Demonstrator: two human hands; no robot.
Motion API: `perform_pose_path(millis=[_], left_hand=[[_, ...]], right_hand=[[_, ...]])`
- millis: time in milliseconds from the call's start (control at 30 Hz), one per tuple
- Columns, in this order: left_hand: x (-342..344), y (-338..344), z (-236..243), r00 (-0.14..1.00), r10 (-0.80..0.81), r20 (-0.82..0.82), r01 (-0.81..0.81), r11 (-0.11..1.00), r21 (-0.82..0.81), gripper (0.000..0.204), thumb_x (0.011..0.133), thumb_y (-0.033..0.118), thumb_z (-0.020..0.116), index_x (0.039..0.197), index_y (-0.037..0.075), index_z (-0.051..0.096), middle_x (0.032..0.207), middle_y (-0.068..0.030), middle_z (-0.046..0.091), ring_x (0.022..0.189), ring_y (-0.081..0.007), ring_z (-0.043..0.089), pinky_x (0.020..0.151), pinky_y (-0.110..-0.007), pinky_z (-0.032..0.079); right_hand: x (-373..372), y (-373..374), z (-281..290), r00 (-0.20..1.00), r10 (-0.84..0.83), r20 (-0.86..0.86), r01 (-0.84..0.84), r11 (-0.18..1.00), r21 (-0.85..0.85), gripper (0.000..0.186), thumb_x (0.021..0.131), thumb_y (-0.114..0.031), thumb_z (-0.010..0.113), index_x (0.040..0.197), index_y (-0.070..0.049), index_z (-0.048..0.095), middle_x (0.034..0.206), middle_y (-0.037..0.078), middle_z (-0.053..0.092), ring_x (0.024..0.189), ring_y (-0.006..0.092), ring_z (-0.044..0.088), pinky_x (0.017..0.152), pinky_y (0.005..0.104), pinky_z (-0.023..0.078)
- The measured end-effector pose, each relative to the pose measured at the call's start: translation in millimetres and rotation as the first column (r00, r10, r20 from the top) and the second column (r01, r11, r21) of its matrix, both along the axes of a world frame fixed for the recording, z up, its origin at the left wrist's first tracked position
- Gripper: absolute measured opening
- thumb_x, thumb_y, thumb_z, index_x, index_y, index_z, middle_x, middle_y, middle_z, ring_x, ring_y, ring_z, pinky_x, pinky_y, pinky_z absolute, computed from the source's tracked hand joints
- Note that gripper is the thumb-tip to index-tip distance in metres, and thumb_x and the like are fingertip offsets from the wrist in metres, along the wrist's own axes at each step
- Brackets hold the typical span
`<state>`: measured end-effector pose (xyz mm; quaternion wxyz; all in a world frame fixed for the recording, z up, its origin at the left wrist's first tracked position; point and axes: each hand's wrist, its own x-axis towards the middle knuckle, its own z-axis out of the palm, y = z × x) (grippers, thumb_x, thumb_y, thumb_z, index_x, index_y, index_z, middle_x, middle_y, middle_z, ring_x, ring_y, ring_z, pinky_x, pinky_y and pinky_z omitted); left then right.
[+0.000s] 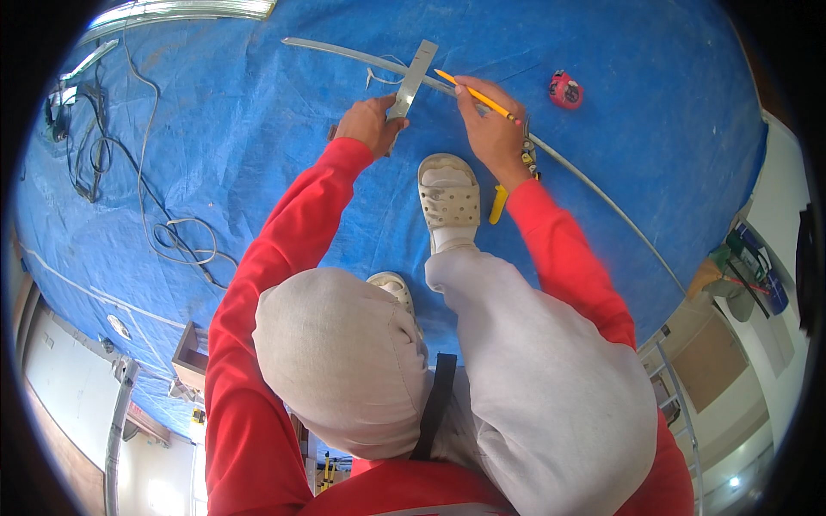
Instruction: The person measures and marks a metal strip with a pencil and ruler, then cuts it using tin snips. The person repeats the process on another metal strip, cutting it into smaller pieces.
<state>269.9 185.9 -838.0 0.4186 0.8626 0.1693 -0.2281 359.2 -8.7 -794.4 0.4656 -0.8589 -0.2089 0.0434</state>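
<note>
Gripping lower end of flat metal bar w/ L hand, pinching yellow pencil btwn thumb & fingers of R hand, holding tip just beside bar. Squatting on creased blue tarp covering most of floor, w/ red tape measure to R, tangled cables far L, pale wall at R edge. Holding bar, straight-edged & shiny silver-gray, slanted across long, narrow gray strip, nr. top ctr. of view.

Bright light is covering the tarp
Glare is whitening the metal up-left of the left hand; fisheye distortion is bending outer edges toward black corners.
</note>
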Motion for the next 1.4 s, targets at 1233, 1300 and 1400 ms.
perform_pose_path(millis=[1233,1300,1400], left_hand=[[1,-1,4,0.999,-0.024,-0.037,0.025,0.999,0.047,0.056,0.092,0.034,0.076,0.14,0.008,0.065,0.083,-0.0228,0.074,0.081,-0.0396,0.074,0.074,-0.048,0.058],[2,0,5,0.999,-0.012,-0.046,0.013,0.999,0.033,0.056,0.092,0.034,0.076,0.14,0.007,0.064,0.083,-0.0228,0.074,0.081,-0.0397,0.074,0.073,-0.048,0.058],[2,0,6,0.998,-0.008,-0.062,0.009,1.0,0.017,0.056,0.092,0.034,0.076,0.14,0.007,0.064,0.083,-0.0229,0.074,0.081,-0.0397,0.074,0.073,-0.048,0.058]], right_hand=[[-37,3,-3,0.966,0.232,0.109,-0.203,0.952,-0.23,0.021,0.092,-0.013,0.07,0.11,-0.006,0.077,0.111,0.009,0.076,0.102,0.0273,0.07,0.089,0.04,0.048],[-40,1,0,0.964,0.263,0.044,-0.244,0.935,-0.259,0.021,0.092,-0.013,0.07,0.111,-0.006,0.077,0.112,0.01,0.076,0.104,0.0272,0.07,0.09,0.0396,0.047],[-48,-3,4,0.959,0.28,-0.052,-0.284,0.92,-0.27,0.022,0.092,-0.013,0.071,0.111,-0.004,0.076,0.113,0.01,0.076,0.105,0.027,0.069,0.091,0.0395,0.046]])
